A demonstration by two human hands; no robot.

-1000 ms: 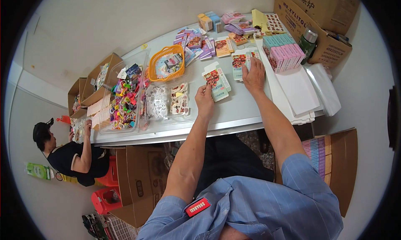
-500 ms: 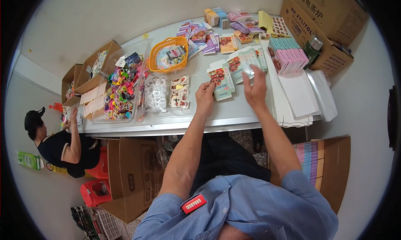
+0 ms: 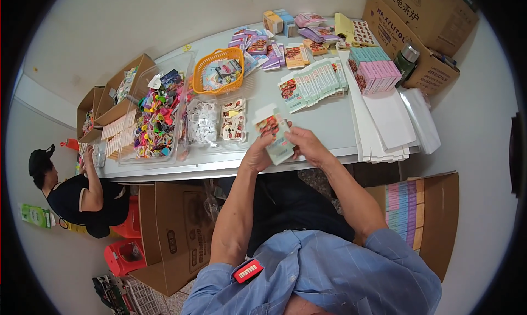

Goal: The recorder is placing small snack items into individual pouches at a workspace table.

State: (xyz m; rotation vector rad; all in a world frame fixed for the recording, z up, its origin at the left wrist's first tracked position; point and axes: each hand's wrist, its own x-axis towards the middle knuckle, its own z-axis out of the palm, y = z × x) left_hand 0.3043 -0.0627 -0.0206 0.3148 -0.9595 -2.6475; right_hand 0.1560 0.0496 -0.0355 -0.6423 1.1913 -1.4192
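Both hands meet at the near edge of the grey table (image 3: 329, 123), gripping one small card packet (image 3: 274, 133) between them: the left hand (image 3: 257, 157) from below, the right hand (image 3: 307, 146) beside it. A fanned row of similar packets (image 3: 313, 83) lies farther back on that table, behind the held one.

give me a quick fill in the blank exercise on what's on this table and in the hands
1. Both hands hold a small printed ____ packet above the table's near edge.
2. The oval plastic basket on the grey table is ____ in colour.
3. The fanned row of matching packets lies ____ the held packet, farther from the person.
4. The left hand and right hand each have a grip on the ____ packet.

Missing words: card; orange; beyond; same
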